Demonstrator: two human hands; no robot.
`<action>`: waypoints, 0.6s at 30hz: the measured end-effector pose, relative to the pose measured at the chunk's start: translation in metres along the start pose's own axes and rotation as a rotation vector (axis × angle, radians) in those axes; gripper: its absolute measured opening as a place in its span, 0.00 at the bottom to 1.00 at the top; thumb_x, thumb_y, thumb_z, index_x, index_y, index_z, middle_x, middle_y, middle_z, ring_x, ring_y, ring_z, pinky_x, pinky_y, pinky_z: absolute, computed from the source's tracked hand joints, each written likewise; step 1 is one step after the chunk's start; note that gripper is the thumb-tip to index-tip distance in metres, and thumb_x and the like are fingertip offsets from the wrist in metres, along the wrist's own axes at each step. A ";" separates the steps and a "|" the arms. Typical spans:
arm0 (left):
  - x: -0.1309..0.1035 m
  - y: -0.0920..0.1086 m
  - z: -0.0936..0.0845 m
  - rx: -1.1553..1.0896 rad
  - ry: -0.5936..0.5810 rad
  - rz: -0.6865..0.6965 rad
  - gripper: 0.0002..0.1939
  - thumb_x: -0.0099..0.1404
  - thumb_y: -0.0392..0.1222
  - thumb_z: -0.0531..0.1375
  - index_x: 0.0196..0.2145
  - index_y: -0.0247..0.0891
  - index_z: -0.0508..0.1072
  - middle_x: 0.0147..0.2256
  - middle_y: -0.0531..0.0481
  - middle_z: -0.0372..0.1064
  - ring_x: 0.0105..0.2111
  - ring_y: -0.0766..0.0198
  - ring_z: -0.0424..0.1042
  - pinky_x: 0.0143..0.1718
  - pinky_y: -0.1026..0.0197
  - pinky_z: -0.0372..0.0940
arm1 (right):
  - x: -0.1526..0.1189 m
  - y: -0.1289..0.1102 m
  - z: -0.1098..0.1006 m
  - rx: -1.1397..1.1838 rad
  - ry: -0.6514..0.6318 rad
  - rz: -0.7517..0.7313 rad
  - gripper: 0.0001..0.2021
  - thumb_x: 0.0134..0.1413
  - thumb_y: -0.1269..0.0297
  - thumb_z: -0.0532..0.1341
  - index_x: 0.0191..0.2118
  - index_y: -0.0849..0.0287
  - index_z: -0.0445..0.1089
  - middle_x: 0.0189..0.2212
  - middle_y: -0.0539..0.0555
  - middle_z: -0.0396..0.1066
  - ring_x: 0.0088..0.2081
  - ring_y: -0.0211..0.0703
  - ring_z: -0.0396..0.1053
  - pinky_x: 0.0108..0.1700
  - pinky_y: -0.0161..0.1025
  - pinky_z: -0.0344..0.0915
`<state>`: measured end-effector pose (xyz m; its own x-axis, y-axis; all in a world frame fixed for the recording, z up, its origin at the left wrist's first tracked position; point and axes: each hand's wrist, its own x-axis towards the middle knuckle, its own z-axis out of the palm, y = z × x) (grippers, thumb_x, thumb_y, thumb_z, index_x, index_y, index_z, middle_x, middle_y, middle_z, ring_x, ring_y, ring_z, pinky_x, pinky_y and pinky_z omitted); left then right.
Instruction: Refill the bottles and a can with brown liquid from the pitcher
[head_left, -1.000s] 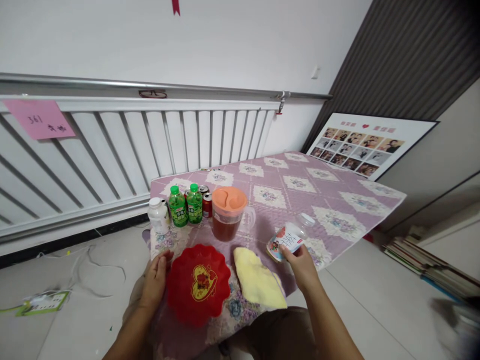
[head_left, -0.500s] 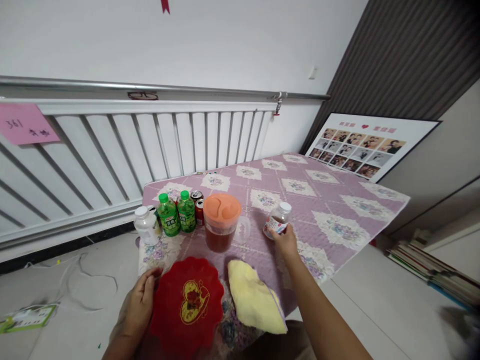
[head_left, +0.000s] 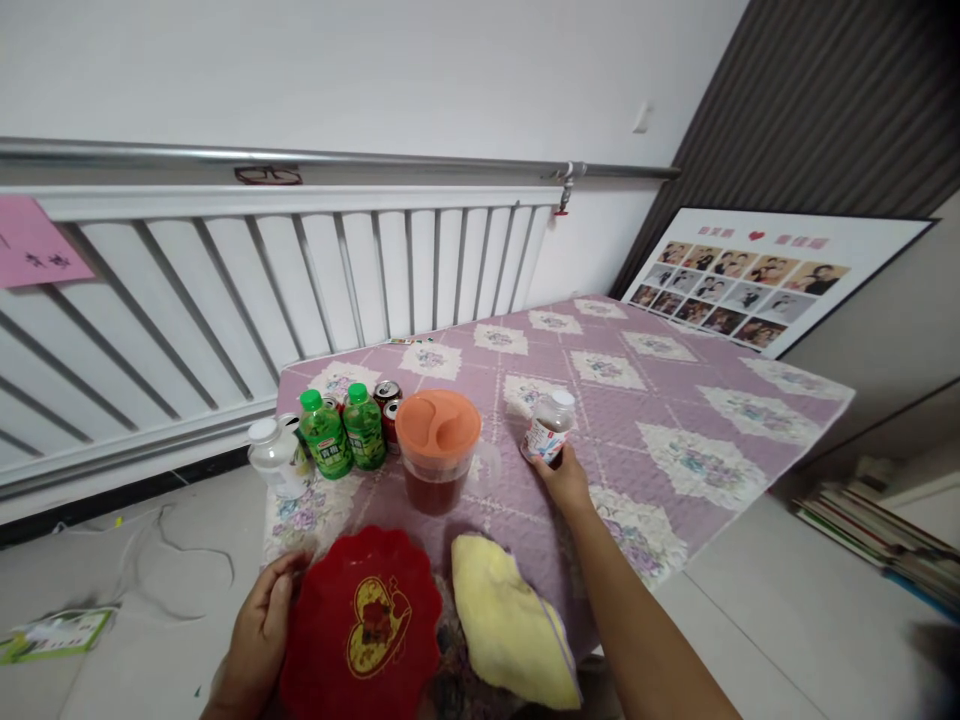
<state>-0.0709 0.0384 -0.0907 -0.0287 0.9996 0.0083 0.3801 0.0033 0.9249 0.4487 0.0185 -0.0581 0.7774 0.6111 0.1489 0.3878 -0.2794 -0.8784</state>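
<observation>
My right hand [head_left: 564, 482] is wrapped round the lower part of a clear bottle [head_left: 551, 425] with a white cap and a printed label. The bottle stands nearly upright on the tablecloth and has dark contents. My left hand [head_left: 259, 625] is at the left rim of a red scalloped plate [head_left: 405, 620] with a gold heart design, its fingers curled together against the edge. Between my arms lies a folded yellow cloth [head_left: 510, 620]. A pitcher [head_left: 436, 485] of reddish-brown liquid, with an orange lid, stands behind the plate.
Left of the pitcher stand two green-capped bottles [head_left: 326, 440], several drink cans [head_left: 388, 393] and a white-capped jar [head_left: 281, 465]. A white radiator [head_left: 375, 270] runs behind the table with its patterned tablecloth [head_left: 600, 420]. A photo board [head_left: 735, 275] leans at the far right.
The bottle has turned in my right hand, so more of its label faces me. My view has shifted slightly. My left hand remains at the plate's rim.
</observation>
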 end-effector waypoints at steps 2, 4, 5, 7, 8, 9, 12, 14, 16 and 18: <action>-0.001 0.002 0.000 0.005 0.018 0.005 0.31 0.66 0.69 0.54 0.47 0.39 0.78 0.49 0.39 0.81 0.53 0.45 0.79 0.59 0.44 0.73 | 0.003 0.000 0.003 -0.012 0.001 0.001 0.27 0.40 0.50 0.68 0.47 0.56 0.71 0.38 0.56 0.80 0.39 0.53 0.75 0.46 0.49 0.70; -0.002 0.004 0.001 0.017 0.030 0.008 0.31 0.66 0.68 0.54 0.46 0.39 0.78 0.49 0.39 0.81 0.53 0.45 0.79 0.59 0.44 0.73 | 0.003 0.001 0.006 -0.020 0.005 0.003 0.26 0.40 0.49 0.68 0.46 0.56 0.72 0.38 0.56 0.80 0.39 0.53 0.75 0.46 0.49 0.70; -0.002 0.005 0.001 0.025 0.032 0.008 0.30 0.66 0.67 0.54 0.46 0.40 0.79 0.49 0.40 0.81 0.53 0.44 0.79 0.60 0.43 0.72 | 0.004 0.001 0.006 -0.020 0.007 0.005 0.26 0.40 0.49 0.68 0.46 0.55 0.72 0.39 0.56 0.80 0.40 0.53 0.75 0.46 0.49 0.69; -0.002 0.006 0.000 0.039 0.032 0.008 0.29 0.65 0.66 0.54 0.46 0.40 0.79 0.48 0.40 0.81 0.53 0.44 0.78 0.61 0.42 0.71 | 0.004 0.003 0.007 -0.014 0.006 0.011 0.26 0.39 0.48 0.69 0.46 0.55 0.72 0.39 0.57 0.80 0.41 0.54 0.75 0.47 0.51 0.70; -0.002 0.006 0.000 0.041 0.028 0.010 0.28 0.65 0.65 0.54 0.46 0.40 0.79 0.49 0.40 0.81 0.53 0.44 0.78 0.61 0.42 0.70 | 0.005 0.004 0.007 -0.005 0.003 0.014 0.27 0.39 0.48 0.69 0.46 0.55 0.72 0.40 0.57 0.80 0.41 0.55 0.76 0.48 0.51 0.70; -0.002 0.006 -0.001 0.038 0.023 0.013 0.28 0.65 0.65 0.54 0.46 0.40 0.79 0.49 0.40 0.81 0.53 0.44 0.78 0.61 0.41 0.70 | 0.005 0.004 0.007 0.008 -0.002 0.015 0.28 0.38 0.47 0.70 0.46 0.55 0.72 0.40 0.58 0.80 0.42 0.56 0.76 0.49 0.53 0.70; 0.000 0.003 -0.002 0.033 -0.018 0.018 0.27 0.67 0.63 0.54 0.48 0.39 0.78 0.51 0.39 0.80 0.54 0.45 0.77 0.62 0.41 0.69 | 0.007 0.005 0.006 0.078 -0.018 0.009 0.37 0.34 0.48 0.71 0.54 0.57 0.70 0.46 0.61 0.80 0.45 0.56 0.76 0.53 0.54 0.70; 0.000 0.002 -0.002 0.040 -0.033 0.028 0.26 0.68 0.61 0.54 0.49 0.40 0.77 0.52 0.39 0.79 0.55 0.46 0.77 0.62 0.41 0.68 | 0.006 0.004 0.004 0.138 -0.017 0.011 0.48 0.32 0.47 0.71 0.63 0.60 0.63 0.53 0.64 0.77 0.50 0.57 0.75 0.55 0.53 0.70; 0.000 0.005 -0.001 0.037 -0.009 0.047 0.24 0.68 0.59 0.54 0.49 0.40 0.78 0.52 0.39 0.79 0.55 0.47 0.77 0.63 0.43 0.68 | 0.001 0.004 0.001 0.185 0.009 0.039 0.56 0.32 0.46 0.71 0.69 0.61 0.54 0.59 0.68 0.72 0.55 0.59 0.74 0.57 0.54 0.70; -0.001 0.012 0.001 0.022 0.001 0.049 0.23 0.68 0.58 0.54 0.47 0.40 0.78 0.50 0.39 0.80 0.53 0.48 0.78 0.61 0.44 0.69 | -0.012 0.006 -0.003 0.213 0.058 0.085 0.58 0.36 0.43 0.69 0.71 0.61 0.48 0.62 0.70 0.68 0.57 0.60 0.72 0.59 0.57 0.70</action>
<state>-0.0648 0.0372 -0.0797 -0.0103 0.9985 0.0537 0.4013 -0.0451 0.9149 0.4433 0.0074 -0.0639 0.8323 0.5469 0.0906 0.2112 -0.1616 -0.9640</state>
